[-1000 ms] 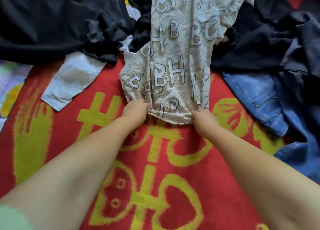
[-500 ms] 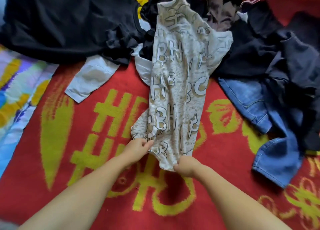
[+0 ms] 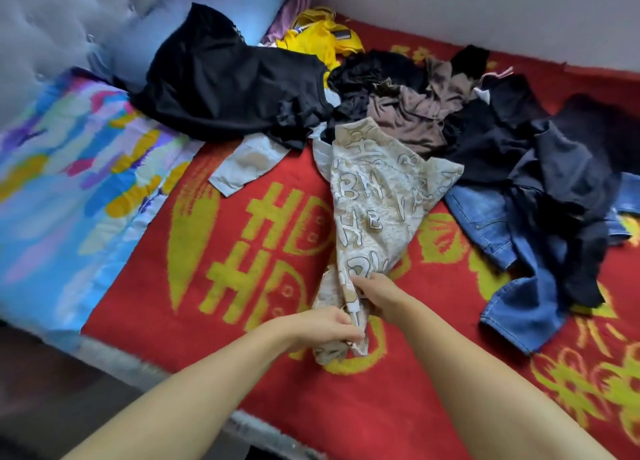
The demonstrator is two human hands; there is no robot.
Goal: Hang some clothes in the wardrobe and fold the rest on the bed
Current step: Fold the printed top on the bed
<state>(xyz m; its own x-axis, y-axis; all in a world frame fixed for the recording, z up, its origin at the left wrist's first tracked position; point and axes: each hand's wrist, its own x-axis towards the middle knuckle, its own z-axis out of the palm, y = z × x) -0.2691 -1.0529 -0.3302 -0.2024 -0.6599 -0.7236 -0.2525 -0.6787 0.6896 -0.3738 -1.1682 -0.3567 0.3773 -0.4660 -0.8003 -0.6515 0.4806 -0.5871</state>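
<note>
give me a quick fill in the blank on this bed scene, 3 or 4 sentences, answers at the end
1. Both the left hand and the right hand grip the beige letter-print garment at its ____ end.
2. The blanket under the garment is red with ____ patterns.
3. The blue jeans lie to the ____ of the garment.
4. The crumpled garment at the far edge of the pile is ____.

Missing words: near; yellow; right; yellow
</note>
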